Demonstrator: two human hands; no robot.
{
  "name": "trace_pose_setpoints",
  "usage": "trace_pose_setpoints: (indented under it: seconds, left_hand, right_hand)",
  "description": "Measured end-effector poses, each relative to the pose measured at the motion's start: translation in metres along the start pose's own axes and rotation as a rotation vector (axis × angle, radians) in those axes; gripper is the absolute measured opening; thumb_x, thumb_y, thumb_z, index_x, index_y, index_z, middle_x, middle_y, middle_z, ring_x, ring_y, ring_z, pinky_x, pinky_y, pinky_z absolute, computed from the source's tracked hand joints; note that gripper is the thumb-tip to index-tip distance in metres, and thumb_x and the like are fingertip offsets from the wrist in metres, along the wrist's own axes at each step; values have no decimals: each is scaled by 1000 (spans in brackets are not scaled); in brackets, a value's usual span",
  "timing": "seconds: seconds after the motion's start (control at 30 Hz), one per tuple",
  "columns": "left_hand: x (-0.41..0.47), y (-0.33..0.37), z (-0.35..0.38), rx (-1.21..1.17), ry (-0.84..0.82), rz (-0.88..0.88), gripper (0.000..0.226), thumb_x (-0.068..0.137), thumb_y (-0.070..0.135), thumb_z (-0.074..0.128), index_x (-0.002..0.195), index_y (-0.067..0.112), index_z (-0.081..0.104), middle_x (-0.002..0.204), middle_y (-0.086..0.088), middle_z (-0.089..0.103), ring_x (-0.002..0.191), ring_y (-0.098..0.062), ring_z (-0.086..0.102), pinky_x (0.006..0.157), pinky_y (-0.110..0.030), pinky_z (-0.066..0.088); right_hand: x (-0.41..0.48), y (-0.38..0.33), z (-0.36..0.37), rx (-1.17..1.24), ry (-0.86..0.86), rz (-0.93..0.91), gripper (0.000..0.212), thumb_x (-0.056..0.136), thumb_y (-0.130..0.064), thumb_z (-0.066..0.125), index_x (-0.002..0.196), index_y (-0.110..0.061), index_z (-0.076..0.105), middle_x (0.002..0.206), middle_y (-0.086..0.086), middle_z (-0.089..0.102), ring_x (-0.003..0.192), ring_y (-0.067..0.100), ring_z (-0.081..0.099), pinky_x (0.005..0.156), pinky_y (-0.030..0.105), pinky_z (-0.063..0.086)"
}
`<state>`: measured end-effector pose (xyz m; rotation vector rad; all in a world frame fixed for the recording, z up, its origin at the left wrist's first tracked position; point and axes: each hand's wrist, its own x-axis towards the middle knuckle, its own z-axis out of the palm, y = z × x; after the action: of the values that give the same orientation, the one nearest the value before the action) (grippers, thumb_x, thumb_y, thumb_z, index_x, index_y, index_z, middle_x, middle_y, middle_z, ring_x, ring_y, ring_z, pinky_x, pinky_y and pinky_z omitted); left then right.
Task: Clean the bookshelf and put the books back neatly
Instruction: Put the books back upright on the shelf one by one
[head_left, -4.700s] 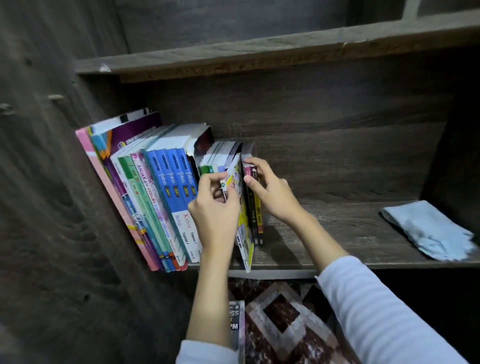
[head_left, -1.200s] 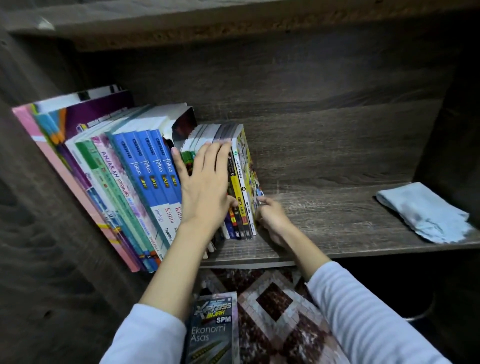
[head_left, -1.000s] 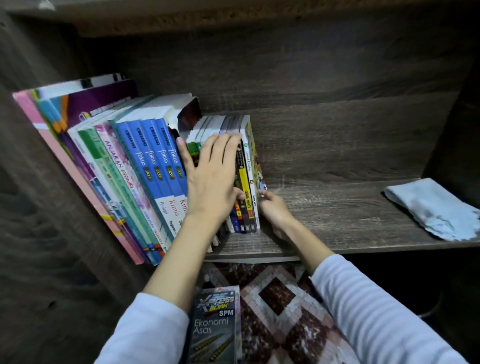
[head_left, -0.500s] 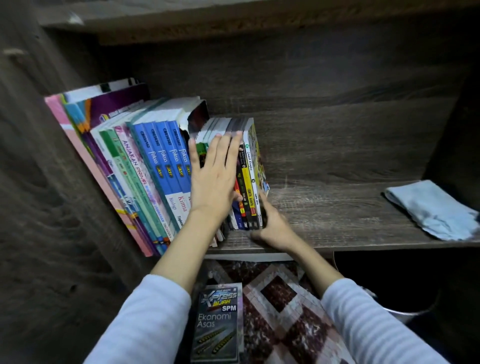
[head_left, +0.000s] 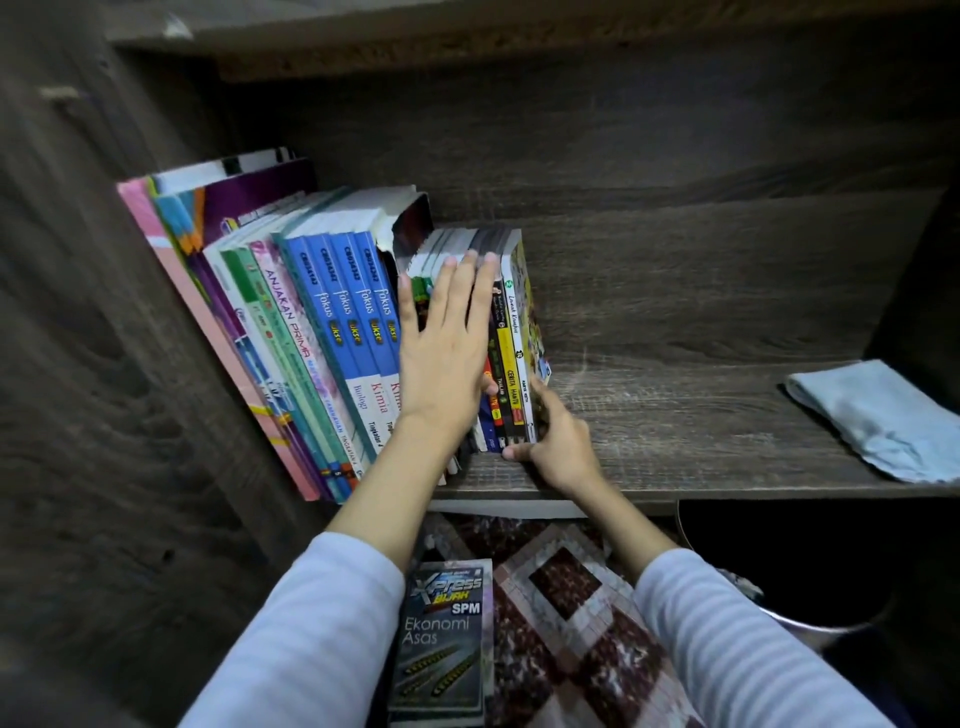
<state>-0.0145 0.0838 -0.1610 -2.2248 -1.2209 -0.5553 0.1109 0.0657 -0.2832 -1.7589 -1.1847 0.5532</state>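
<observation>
A row of books stands at the left end of the wooden shelf (head_left: 675, 431), all leaning left. Tall pink and purple books (head_left: 208, 249) rest against the side wall, then green ones and several blue Fokus books (head_left: 343, 322). A group of small books (head_left: 511, 332) ends the row. My left hand (head_left: 447, 348) lies flat with fingers spread on the spines of the small books. My right hand (head_left: 558, 447) clasps the lower right corner of the small books, thumb at the front under the spines and fingers against the outer cover.
A folded light blue cloth (head_left: 878, 415) lies at the shelf's right end. Below the shelf, an Ekonomi Asas book (head_left: 447, 639) lies on a patterned rug (head_left: 566, 582). A dark round bin (head_left: 779, 561) sits under the shelf at the right.
The yellow-covered book that both hands were slotting in now stands at the right end of the row. My left hand stays flat on the spines; my right hand shifted slightly at the lower corner.
</observation>
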Motion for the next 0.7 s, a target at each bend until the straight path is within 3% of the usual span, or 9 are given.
trace_pose_setpoints:
  seconds: [0.1, 0.2, 0.27, 0.33, 0.43, 0.53, 0.6, 0.7]
  left_hand:
    - [-8, 1, 6, 59, 8, -26, 128, 80, 53, 63, 131, 3, -42, 147, -13, -35, 138, -24, -27, 104, -43, -26]
    - [-24, 0, 15, 34, 22, -10, 107, 92, 50, 46, 134, 0, -39, 144, -16, -37, 137, -25, -28, 109, -40, -25]
    - [-40, -4, 17, 1, 63, 9, 94, 92, 38, 50, 145, -1, -18, 154, -16, -17, 143, -26, -12, 114, -40, -18]
    - [-55, -8, 20, -78, 106, 42, 86, 79, 26, 65, 148, 3, 19, 154, -12, 23, 142, -25, 22, 117, -44, 9]
    - [-77, -14, 23, -225, 156, 133, 67, 64, 15, 74, 128, 14, 55, 125, -3, 60, 118, -22, 55, 98, -41, 43]
    - [-96, -21, 24, -260, 180, 135, 41, 63, 17, 75, 103, 19, 67, 100, 4, 66, 93, -16, 62, 77, -31, 46]
    - [-108, -25, 26, -252, 157, 101, 24, 71, 23, 64, 95, 21, 68, 93, 7, 66, 86, -15, 63, 70, -30, 47]
    - [-124, -31, 26, -303, 103, 9, 28, 77, 26, 41, 88, 23, 67, 85, 10, 66, 80, -14, 63, 66, -28, 45]
  right_hand:
    - [-7, -5, -2, 7, -26, 0, 104, 67, -9, 82, 148, -34, 20, 123, 9, 62, 105, 22, 61, 99, 35, 46]
    - [-16, -13, -8, 1, -43, -21, 99, 73, -4, 77, 150, -26, 19, 130, 7, 58, 115, 22, 57, 95, 23, 38]
    - [-23, -19, -10, 5, -10, -56, 94, 72, 2, 74, 148, -20, 22, 135, 7, 53, 122, 24, 51, 97, 24, 37]
    - [-31, -20, -7, 17, 64, -94, 84, 73, 4, 68, 145, -15, 29, 137, 10, 48, 126, 25, 46, 102, 29, 35]
    - [-46, -24, -2, 22, 170, -113, 63, 79, 3, 61, 136, -12, 39, 133, 11, 45, 123, 25, 45, 104, 32, 34]
    - [-62, -28, 2, 7, 239, -142, 46, 84, 1, 56, 127, -12, 48, 126, 7, 47, 114, 21, 48, 93, 26, 36]
    - [-74, -30, 6, -12, 265, -159, 37, 85, -2, 55, 121, -12, 53, 119, 6, 50, 105, 18, 50, 83, 23, 34]
    - [-89, -28, 16, -22, 306, -204, 23, 84, -5, 56, 107, -9, 60, 104, 6, 56, 91, 22, 56, 75, 25, 38]
